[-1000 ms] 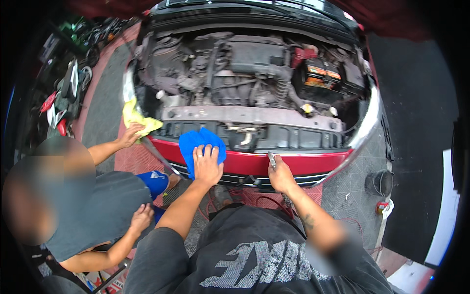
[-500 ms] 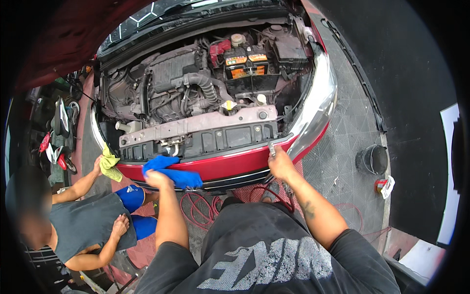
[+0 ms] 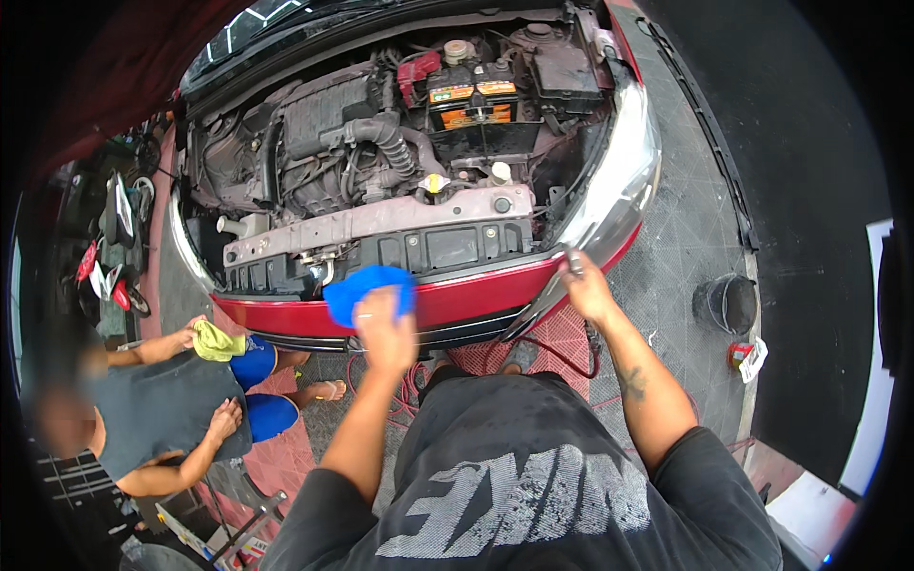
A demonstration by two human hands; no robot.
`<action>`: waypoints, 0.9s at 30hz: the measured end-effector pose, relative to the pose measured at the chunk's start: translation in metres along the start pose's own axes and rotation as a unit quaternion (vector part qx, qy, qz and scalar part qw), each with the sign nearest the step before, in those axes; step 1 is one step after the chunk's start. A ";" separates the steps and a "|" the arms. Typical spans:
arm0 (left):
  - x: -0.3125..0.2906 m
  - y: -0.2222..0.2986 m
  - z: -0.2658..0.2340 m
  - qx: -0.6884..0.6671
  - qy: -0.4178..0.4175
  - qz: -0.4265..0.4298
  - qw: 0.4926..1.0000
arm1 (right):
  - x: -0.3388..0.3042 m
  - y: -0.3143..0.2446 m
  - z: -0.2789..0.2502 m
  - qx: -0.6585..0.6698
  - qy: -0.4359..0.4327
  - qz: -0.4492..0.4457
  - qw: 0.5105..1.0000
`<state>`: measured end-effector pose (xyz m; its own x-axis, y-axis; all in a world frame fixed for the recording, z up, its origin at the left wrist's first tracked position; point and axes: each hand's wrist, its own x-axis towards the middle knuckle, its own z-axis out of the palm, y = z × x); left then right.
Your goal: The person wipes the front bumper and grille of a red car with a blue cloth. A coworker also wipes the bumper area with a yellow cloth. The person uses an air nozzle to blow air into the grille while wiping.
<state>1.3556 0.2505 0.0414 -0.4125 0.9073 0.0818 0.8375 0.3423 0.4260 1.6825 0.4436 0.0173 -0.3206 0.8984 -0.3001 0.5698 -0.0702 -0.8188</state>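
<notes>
A bright blue cloth (image 3: 367,287) is bunched in my left hand (image 3: 386,328), which is closed on it and slightly smeared by motion. Cloth and hand are over the car's red front bumper (image 3: 466,303), left of its middle. My right hand (image 3: 590,293) grips what looks like an air blow gun (image 3: 573,266); only its metal tip shows, beside the inner end of the headlight (image 3: 619,162). A dark red hose (image 3: 592,357) hangs below that hand. Most of the tool is hidden in my fist.
At left a co-worker in a grey sleeveless top (image 3: 171,409) holds a yellow-green cloth (image 3: 217,341). The open engine bay shows a battery (image 3: 473,103) and a radiator cap (image 3: 434,183). A black bucket (image 3: 728,303) and a red can (image 3: 739,355) stand on the floor at right.
My left hand has moved right along the bumper with the blue cloth. My right hand has shifted right, nearer the headlight. The co-worker's yellow-green cloth has come away from the car.
</notes>
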 end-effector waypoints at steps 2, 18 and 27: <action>-0.010 0.038 0.045 0.124 -0.037 0.015 0.992 | -0.001 0.010 0.002 0.014 -0.080 0.047 0.996; -0.002 -0.102 -0.013 0.161 -0.024 0.027 0.986 | -0.038 -0.159 0.193 0.096 -0.347 0.044 0.932; -0.024 -0.310 -0.084 0.040 0.130 -0.119 0.983 | -0.024 -0.208 0.249 0.137 -0.342 0.137 0.920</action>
<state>1.0755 0.1024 -0.0165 -0.6696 0.7091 0.2210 0.7272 0.5655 0.3891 1.3832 0.3287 0.0723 -0.6480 0.3545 -0.6740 0.5181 -0.4434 -0.7314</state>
